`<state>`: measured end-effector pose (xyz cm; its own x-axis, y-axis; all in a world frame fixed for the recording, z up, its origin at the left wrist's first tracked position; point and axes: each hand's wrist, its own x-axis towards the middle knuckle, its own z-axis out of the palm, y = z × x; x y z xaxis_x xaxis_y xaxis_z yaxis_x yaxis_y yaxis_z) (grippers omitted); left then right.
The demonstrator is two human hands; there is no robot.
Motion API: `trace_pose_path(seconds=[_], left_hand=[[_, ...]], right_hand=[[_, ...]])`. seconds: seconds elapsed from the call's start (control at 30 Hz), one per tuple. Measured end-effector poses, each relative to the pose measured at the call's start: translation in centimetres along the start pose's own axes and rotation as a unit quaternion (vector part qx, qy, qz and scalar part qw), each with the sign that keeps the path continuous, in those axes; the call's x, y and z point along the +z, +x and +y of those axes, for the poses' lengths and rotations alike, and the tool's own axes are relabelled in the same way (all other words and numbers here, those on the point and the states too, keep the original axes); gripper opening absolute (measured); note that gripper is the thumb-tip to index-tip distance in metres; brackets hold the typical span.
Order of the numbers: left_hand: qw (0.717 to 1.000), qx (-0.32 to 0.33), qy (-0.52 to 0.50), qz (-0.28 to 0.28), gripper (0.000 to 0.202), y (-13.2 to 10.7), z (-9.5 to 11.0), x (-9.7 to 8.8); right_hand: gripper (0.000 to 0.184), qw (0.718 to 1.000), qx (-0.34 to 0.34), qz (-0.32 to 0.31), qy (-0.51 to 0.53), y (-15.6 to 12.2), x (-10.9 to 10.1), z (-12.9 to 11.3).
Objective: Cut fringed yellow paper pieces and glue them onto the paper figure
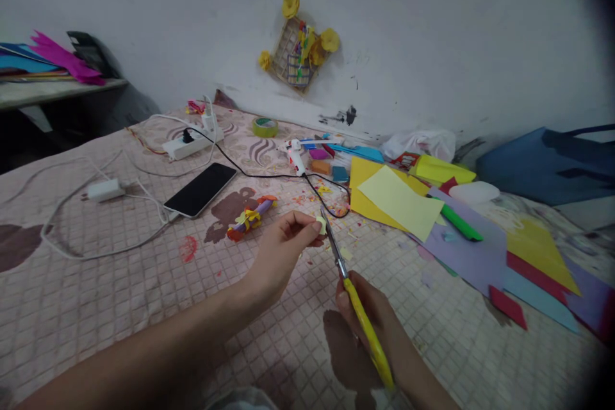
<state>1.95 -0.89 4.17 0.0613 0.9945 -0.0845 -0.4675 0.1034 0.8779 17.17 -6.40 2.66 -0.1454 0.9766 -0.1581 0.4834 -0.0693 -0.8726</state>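
Observation:
My left hand [283, 250] pinches a small pale yellow paper piece [321, 225] between thumb and fingers, just above the patterned bedspread [96, 295]. My right hand [369, 317] grips yellow-handled scissors [358, 307], whose metal blades point up and touch the paper piece. A small rolled paper craft with yellow and orange bits [250, 216] lies just left of my left hand.
Coloured paper sheets [401, 202] spread to the right with a green marker [460, 223]. A black phone [200, 189], power strip [192, 144], white charger [104, 189], glue gun [296, 157], tape roll [264, 127] and cables lie behind. A blue bag [552, 163] sits far right.

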Motion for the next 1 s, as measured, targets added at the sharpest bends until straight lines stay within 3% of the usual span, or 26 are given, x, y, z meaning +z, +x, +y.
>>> trace_pose_path(seconds=[0.43,0.7,1.0], left_hand=[[1.0,-0.002,0.012,0.006,0.012,-0.1,0.3,0.2],[1.0,-0.001,0.012,0.007,0.012,-0.1,0.3,0.2],[1.0,0.0,0.02,0.017,0.013,-0.1,0.4,0.3]], right_hand=[[0.025,0.999,-0.024,-0.014,-0.028,0.1,-0.1,1.0],[0.024,1.0,0.001,-0.013,0.001,-0.1,0.0,0.2],[0.029,1.0,-0.015,-0.001,0.027,-0.1,0.1,-0.1]])
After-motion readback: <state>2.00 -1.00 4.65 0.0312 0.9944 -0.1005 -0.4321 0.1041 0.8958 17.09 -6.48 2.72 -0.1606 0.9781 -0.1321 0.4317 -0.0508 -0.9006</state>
